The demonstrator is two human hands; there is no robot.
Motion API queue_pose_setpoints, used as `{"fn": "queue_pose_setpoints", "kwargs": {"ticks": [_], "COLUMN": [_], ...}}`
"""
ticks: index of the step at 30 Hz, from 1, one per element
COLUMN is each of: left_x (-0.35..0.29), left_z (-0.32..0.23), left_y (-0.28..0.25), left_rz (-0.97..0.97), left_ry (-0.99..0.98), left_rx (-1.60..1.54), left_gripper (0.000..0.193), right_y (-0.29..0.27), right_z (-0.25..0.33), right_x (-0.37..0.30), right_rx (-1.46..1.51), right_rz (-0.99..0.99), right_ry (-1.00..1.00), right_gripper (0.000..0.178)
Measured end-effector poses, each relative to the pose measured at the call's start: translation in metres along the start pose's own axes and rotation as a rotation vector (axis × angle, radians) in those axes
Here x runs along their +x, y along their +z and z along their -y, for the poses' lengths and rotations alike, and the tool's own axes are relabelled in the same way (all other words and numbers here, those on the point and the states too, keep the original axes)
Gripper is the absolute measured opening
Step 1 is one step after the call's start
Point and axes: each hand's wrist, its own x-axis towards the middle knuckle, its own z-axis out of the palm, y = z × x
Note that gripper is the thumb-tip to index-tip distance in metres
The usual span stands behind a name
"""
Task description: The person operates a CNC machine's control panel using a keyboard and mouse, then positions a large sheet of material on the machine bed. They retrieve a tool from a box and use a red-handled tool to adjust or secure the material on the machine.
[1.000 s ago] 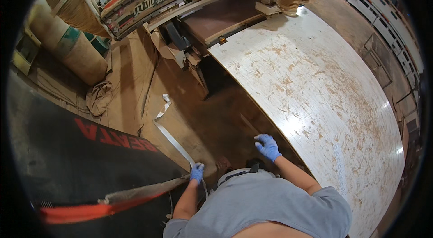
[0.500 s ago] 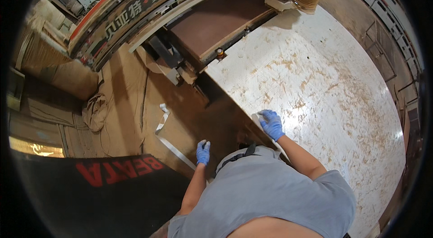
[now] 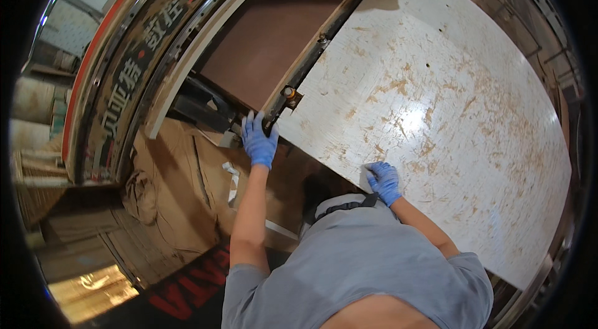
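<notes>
Brown flecks [image 3: 398, 87] dot the white tabletop [image 3: 386, 30], a white strip [image 3: 233, 181] the brown floor [image 3: 177, 214].

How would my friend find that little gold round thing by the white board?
Find the big white board flecked with brown. Follow its edge up and right from the corner beside the left hand. The first small round fitting there is yours: orange-gold, unlike the darker peg farther along.

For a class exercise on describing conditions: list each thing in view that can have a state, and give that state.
Board: flat, flecked with brown.
Left hand: gloved, fingers extended, at the board's near-left corner.
Right hand: gloved, fingers bent, at the board's near edge.
Strip: bent, partly hidden.
Cloth: bunched up.
</notes>
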Motion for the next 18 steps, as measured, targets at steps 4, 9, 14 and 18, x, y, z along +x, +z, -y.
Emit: {"fn": "queue_pose_setpoints", "kwargs": {"ticks": [4, 9, 14, 18], "left_x": [0.082, 0.138, 0.137, 0.136], "left_z": [0.023, 0.025, 0.027, 0.027], "left_y": [0.034, 0.053, 0.058, 0.061], "left_rz": [0.153, 0.448, 0.398, 0.364], "left_ry": [0.213, 0.363, 0.455, 0.471], "left_rx": [0.085, 0.135, 0.106, 0.078], "left_gripper": [0.057, 0.072, 0.068, 0.064], "right_y": [0.017, 0.042, 0.062, 0.063], "right_z": [0.004, 0.006, 0.008, 0.018], "right_x": [0.006, 0.005, 0.012, 0.019], "right_rx": [-0.193, -0.345, -0.348, -0.367], "right_rz": [-0.108, -0.293, -0.501, -0.565], "right_ry": [0.166, 0.339, 0.445, 0.505], "right_gripper": [0.017, 0.019, 0.015, 0.012]}}
